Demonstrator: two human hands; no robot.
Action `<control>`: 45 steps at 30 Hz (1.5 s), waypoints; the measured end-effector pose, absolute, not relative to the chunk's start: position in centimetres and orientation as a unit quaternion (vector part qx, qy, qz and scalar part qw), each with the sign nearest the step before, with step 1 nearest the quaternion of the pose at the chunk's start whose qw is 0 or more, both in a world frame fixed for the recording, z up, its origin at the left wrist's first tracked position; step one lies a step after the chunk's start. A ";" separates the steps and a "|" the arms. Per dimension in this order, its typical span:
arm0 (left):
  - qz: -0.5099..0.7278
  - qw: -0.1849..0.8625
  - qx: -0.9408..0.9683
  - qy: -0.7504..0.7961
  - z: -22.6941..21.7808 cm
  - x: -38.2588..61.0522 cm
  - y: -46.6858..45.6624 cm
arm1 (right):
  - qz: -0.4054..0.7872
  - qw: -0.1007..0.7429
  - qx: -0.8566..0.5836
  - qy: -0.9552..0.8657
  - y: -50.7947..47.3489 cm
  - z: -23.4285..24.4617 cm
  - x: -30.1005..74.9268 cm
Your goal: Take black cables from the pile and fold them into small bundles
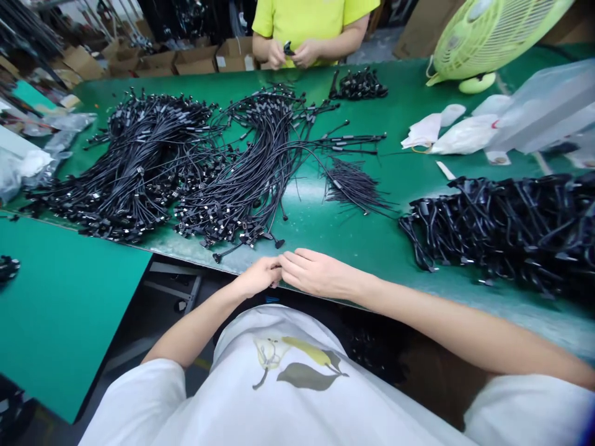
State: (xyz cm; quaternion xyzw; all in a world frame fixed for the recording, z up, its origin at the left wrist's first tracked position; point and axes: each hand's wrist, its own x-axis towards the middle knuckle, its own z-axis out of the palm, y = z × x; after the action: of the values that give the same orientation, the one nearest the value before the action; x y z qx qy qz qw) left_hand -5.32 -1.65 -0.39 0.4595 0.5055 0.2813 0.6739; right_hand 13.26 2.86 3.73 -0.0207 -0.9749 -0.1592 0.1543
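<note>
Black cables lie in a loose bundle on the green counter, directly beyond my hands. Bundle axis: from the far side, slightly right, toward the near edge, slightly left; the strands bow along the way. Connectors with bright metal faces fan out at the near end, most pointing toward me and to the left. Dark connector ends also cluster at the far end.

A second cable bundle lies to the left, its axis slanting more strongly from far right to near left. Near ends of the two bundles lie close together.

Hand position: my left hand and my right hand meet at the near counter edge, just below the middle bundle. Fingers of both are curled and narrowly spaced, tips together. A small dark spot shows at the left fingertips; I cannot tell whether either hand holds a part, because the fingers cover the gap.

Right of the middle bundle, a sheaf of thin black strands slopes from far left to near right. Farther right is a heap of folded black cables. Across the counter, a co-worker holds a small black part.
</note>
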 end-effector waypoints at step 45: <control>0.469 0.741 0.197 0.438 1.7 -3.5 1.5 | -0.138 0.298 -0.279 -0.902 3.7 1.5 12.7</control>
State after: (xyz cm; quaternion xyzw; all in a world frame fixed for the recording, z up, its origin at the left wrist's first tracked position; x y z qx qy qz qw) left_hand -3.49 1.46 1.67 0.1971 0.4375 0.4694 0.7412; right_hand 12.75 3.73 1.53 -0.2794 -0.9022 -0.1382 0.2982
